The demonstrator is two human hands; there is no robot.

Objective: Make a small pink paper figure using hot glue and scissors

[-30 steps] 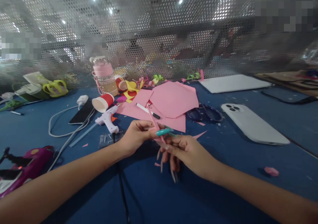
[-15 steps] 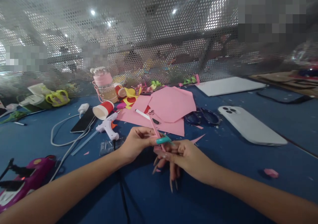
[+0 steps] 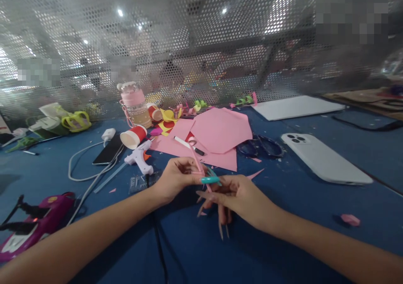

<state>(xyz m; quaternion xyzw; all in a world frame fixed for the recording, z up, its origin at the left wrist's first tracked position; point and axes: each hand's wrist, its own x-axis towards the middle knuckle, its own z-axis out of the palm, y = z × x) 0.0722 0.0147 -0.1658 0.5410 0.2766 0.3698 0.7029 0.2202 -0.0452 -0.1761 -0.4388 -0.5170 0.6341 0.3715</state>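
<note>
Pinched between thumb and fingers of my left hand (image 3: 176, 178) is a narrow pink paper strip (image 3: 197, 159), its upper end curled into a small loop. A long teal nail on that thumb lies across the strip. My right hand (image 3: 248, 198) grips the lower end with thumb and forefinger, its other long-nailed fingers hanging down. Both hands meet just above the blue table (image 3: 201, 254). Behind them lie pink paper sheets (image 3: 220, 128) and a white marker with a black cap (image 3: 182, 142). A white glue gun (image 3: 140, 158) rests left of the hands.
A red paper cup (image 3: 135, 136), a pink-lidded bottle (image 3: 134, 101) and a black phone (image 3: 108, 149) with a white cable stand left. Dark sunglasses (image 3: 270, 146), a white phone (image 3: 324, 158) and a pink scrap (image 3: 350, 220) lie right. A perforated metal screen (image 3: 195, 53) rises behind.
The view has shifted slightly, so the table things appear a little further right. Both hands keep their grip on the strip, with the fingers only slightly changed.
</note>
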